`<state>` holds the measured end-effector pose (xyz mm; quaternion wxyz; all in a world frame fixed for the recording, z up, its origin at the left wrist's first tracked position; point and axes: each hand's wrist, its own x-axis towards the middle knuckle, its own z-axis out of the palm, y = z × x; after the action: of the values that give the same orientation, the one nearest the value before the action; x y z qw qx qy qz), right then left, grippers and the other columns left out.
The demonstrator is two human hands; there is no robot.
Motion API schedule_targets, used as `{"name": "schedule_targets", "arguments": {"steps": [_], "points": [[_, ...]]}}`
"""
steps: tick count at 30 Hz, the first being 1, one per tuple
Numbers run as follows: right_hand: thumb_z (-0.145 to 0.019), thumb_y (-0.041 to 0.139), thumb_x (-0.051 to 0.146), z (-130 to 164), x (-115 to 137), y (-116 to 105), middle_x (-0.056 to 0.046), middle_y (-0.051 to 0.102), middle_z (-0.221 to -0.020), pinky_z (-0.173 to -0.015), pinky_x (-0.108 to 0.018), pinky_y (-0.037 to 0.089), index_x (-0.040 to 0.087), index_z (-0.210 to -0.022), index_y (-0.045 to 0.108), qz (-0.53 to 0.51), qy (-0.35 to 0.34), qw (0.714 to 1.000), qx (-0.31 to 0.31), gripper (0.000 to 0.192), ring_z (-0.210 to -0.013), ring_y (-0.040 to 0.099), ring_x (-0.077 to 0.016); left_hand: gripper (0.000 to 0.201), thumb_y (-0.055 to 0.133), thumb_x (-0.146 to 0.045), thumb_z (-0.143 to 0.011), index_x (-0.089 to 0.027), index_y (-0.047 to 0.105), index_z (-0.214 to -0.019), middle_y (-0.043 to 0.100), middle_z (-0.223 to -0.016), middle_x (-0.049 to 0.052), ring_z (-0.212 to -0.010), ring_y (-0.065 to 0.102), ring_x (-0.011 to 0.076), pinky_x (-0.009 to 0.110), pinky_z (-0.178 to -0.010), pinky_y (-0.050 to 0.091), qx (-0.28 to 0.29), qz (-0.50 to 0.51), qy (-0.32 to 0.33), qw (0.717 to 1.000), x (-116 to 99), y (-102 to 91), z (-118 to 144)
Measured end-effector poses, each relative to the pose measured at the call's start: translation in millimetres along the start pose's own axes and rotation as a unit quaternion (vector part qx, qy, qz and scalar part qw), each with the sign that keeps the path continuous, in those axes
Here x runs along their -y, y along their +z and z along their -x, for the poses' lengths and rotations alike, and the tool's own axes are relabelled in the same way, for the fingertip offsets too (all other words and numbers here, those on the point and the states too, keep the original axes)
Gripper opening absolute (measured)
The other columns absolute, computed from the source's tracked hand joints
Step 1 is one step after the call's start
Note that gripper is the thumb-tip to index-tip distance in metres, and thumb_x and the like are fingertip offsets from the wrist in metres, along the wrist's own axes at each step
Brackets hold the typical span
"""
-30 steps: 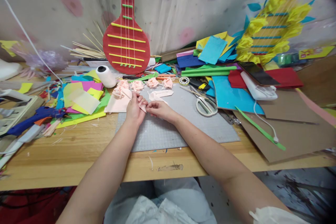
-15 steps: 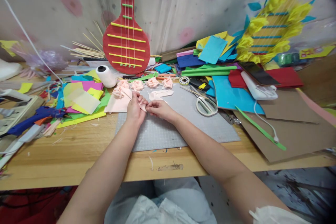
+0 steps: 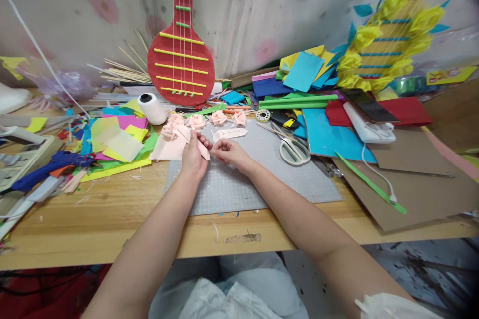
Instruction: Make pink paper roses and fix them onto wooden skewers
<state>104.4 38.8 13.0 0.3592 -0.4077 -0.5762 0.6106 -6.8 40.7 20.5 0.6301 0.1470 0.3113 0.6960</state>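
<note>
The right hand [image 3: 229,151] has lifted a little since before; both hands pinch the pink paper strip [image 3: 204,150], the left hand [image 3: 193,155] steadying it over the grey cutting mat [image 3: 239,187] to keep it taut.

Pale, matt wood worktop [image 3: 112,219], scuffed at the front edge. Grey matt cutting mat [image 3: 239,189] with a fine grid. Thin, soft pink paper strip [image 3: 204,150]. Glossy white plastic scissors [image 3: 294,152] with metal blades.
</note>
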Motion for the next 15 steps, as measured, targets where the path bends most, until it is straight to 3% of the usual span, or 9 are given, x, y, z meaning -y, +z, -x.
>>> {"name": "schedule_targets", "arguments": {"steps": [5, 8, 15], "points": [[-0.065, 0.060, 0.044, -2.0, -7.4, 1.0, 0.005, 0.052, -0.062, -0.048, -0.019, 0.033, 0.018, -0.072, 0.047, 0.061, -0.044, 0.996, -0.045, 0.030, -0.052, 0.043, -0.0055, 0.027, 0.051, -0.039, -0.079, -0.014, 0.053, -0.070, 0.052, -0.059, -0.001, -0.056, 0.052, 0.0071, 0.020, -0.061, 0.045, -0.033, -0.038, -0.048, 0.998, 4.5, -2.9, -1.3], [-0.062, 0.064, 0.040, -5.6, -15.6, 2.7, 0.004, 0.052, -0.067, -0.056, -0.020, 0.036, 0.018, -0.073, 0.049, 0.098, -0.075, 0.990, -0.063, 0.030, -0.059, 0.046, -0.0065, 0.029, 0.049, -0.040, -0.080, -0.013, 0.056, -0.073, 0.055, -0.062, 0.000, -0.059, 0.055, 0.0083, 0.021, -0.062, 0.046, -0.018, -0.056, -0.081, 0.995, 7.1, -3.6, -1.1], [-0.063, 0.062, 0.038, -6.9, -16.6, -2.6, 0.006, 0.049, -0.058, -0.048, -0.019, 0.031, 0.017, -0.068, 0.047, 0.060, -0.041, 0.997, -0.040, 0.026, -0.051, 0.040, -0.0060, 0.041, 0.042, -0.047, -0.082, -0.010, 0.060, -0.079, 0.061, -0.069, 0.006, -0.063, 0.059, 0.0116, 0.025, -0.067, 0.047, 0.021, -0.089, -0.047, 0.995, 6.7, -5.2, -1.8]]}}
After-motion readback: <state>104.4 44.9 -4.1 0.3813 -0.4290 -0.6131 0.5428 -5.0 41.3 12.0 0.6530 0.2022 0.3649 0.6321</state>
